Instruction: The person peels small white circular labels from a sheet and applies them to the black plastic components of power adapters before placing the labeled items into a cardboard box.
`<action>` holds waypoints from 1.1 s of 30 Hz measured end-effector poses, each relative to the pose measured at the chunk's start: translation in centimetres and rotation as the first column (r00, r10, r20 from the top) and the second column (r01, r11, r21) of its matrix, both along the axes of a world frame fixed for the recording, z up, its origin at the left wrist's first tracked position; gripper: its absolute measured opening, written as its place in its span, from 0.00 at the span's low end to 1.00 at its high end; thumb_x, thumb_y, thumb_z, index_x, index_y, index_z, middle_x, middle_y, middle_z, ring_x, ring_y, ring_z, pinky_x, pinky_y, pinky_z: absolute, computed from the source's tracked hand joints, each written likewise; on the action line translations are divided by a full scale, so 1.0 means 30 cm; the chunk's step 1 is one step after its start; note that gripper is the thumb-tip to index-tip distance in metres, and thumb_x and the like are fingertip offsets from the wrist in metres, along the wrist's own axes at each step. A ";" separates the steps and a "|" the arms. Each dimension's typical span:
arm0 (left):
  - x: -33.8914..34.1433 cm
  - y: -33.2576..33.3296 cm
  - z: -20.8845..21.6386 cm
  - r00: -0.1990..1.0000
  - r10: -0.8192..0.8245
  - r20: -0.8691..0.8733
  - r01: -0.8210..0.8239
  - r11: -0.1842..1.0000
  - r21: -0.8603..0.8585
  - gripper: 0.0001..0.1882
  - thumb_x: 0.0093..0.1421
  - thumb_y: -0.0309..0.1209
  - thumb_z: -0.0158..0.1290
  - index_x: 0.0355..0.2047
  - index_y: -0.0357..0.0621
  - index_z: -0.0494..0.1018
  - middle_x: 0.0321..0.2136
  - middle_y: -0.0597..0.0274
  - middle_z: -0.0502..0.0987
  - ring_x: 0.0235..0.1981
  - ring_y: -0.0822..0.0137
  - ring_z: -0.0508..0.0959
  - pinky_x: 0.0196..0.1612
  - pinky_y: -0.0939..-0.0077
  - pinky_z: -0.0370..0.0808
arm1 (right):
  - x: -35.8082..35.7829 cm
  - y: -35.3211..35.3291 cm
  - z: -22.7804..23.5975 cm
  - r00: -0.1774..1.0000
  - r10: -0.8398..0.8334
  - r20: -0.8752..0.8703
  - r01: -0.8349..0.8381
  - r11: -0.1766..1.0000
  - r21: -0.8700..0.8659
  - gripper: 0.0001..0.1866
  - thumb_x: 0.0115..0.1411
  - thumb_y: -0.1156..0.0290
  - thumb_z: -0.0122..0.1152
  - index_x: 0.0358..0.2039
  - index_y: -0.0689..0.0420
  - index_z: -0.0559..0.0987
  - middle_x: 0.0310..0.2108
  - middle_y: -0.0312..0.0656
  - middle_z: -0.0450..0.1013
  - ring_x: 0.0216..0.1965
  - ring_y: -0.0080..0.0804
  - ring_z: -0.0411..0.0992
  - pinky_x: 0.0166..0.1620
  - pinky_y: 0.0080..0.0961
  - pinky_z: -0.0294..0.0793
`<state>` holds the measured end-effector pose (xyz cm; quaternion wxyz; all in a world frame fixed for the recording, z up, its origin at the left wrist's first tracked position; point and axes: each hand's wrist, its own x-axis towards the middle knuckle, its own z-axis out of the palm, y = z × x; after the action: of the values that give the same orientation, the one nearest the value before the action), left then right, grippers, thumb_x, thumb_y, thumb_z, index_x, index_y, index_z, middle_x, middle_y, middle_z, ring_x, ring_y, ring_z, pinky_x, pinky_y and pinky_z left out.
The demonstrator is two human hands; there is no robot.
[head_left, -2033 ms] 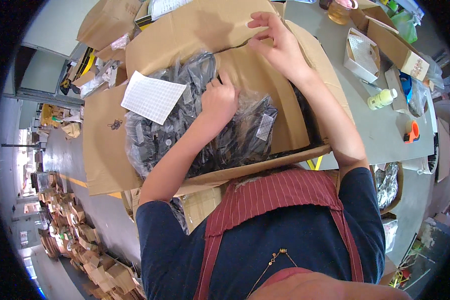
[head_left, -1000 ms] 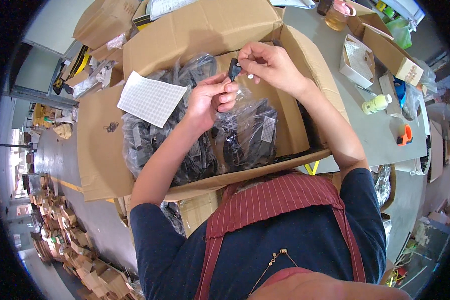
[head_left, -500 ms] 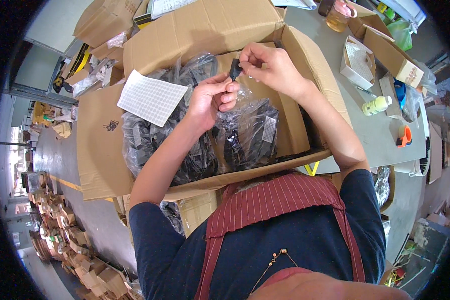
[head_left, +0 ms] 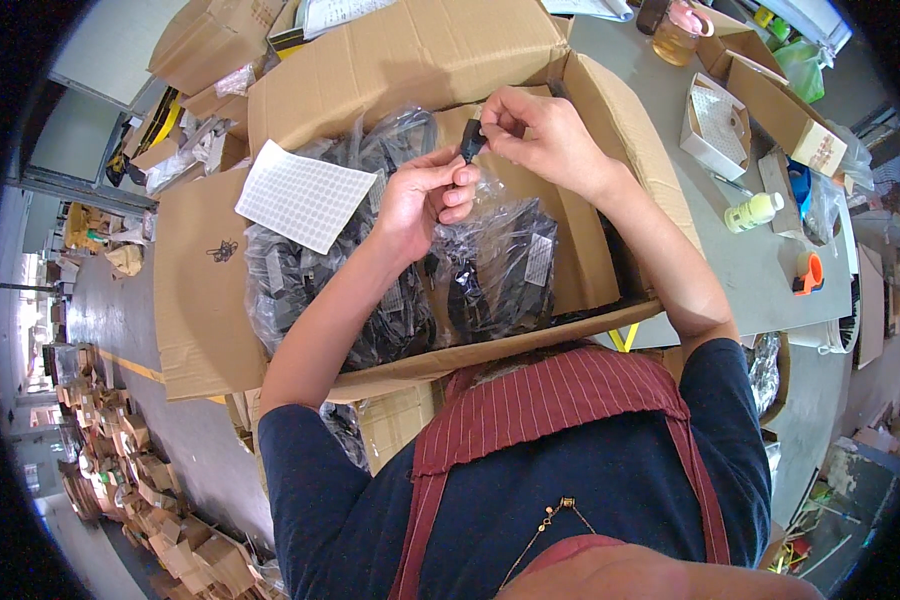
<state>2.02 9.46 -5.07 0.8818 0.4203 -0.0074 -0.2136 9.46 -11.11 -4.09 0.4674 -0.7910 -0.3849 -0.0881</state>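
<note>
Left hand (head_left: 418, 205) pinches a black plug (head_left: 471, 141) between thumb and fingertips, other fingers loosely curled. Right hand (head_left: 542, 130) nearly closed at the plug's upper end, thumb and forefinger together; can't tell whether it grips the plug or something small on it. Plug is above the opening of the box (head_left: 205, 330). White sheet (head_left: 305, 197) lies toward the box's left side, over clear bags (head_left: 498, 285) of black goods inside the box. Right of the box, on the table (head_left: 710, 270): bottle (head_left: 754, 212), orange ring (head_left: 809, 271), white tray (head_left: 717, 125).
</note>
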 end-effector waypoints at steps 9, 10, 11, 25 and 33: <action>0.003 0.002 -0.008 1.000 0.010 -0.007 -0.010 1.000 0.011 0.04 0.64 0.26 0.50 0.35 0.43 0.65 0.27 0.65 0.70 0.23 0.77 0.67 0.21 0.83 0.61 | 0.000 0.003 -0.003 0.999 -0.016 0.032 0.017 1.000 -0.009 0.07 0.54 0.76 0.62 0.34 0.61 0.75 0.23 0.39 0.75 0.26 0.27 0.76 0.34 0.25 0.76; 0.002 0.002 -0.008 1.000 0.012 -0.006 -0.012 1.000 0.010 0.04 0.64 0.26 0.50 0.36 0.43 0.66 0.27 0.65 0.70 0.22 0.77 0.67 0.21 0.83 0.60 | -0.001 0.003 -0.002 0.999 -0.019 0.031 0.019 1.000 -0.011 0.07 0.54 0.76 0.63 0.34 0.61 0.75 0.23 0.40 0.75 0.26 0.27 0.76 0.34 0.25 0.76; 0.001 0.002 -0.008 1.000 0.013 -0.005 -0.013 1.000 0.010 0.04 0.64 0.26 0.50 0.37 0.42 0.66 0.27 0.65 0.70 0.22 0.77 0.67 0.21 0.83 0.60 | -0.003 0.003 -0.001 0.999 -0.019 0.031 0.019 1.000 -0.012 0.07 0.54 0.76 0.63 0.34 0.61 0.75 0.23 0.40 0.75 0.26 0.27 0.76 0.34 0.25 0.76; -0.004 -0.007 0.029 0.997 -0.081 -0.012 0.081 0.995 0.049 0.21 0.64 0.30 0.49 0.55 0.32 0.65 0.24 0.74 0.63 0.20 0.82 0.61 0.19 0.86 0.54 | -0.002 -0.030 0.048 0.990 -0.084 -0.112 0.078 0.995 -0.060 0.10 0.56 0.70 0.67 0.26 0.61 0.75 0.17 0.36 0.73 0.17 0.20 0.70 0.22 0.21 0.67; 0.001 -0.011 0.040 0.984 -0.177 -0.038 0.177 0.984 -0.009 0.31 0.64 0.30 0.48 0.64 0.24 0.57 0.23 0.76 0.62 0.18 0.82 0.60 0.18 0.85 0.54 | 0.009 -0.059 0.055 0.938 -0.073 -0.339 0.118 0.986 0.115 0.14 0.57 0.69 0.67 0.19 0.59 0.74 0.12 0.31 0.68 0.13 0.13 0.64 0.18 0.15 0.57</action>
<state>2.04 9.12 -3.86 0.8605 0.4115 -0.0281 -0.2991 9.75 -12.87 -2.45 0.5728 -0.7791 -0.2546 -0.0012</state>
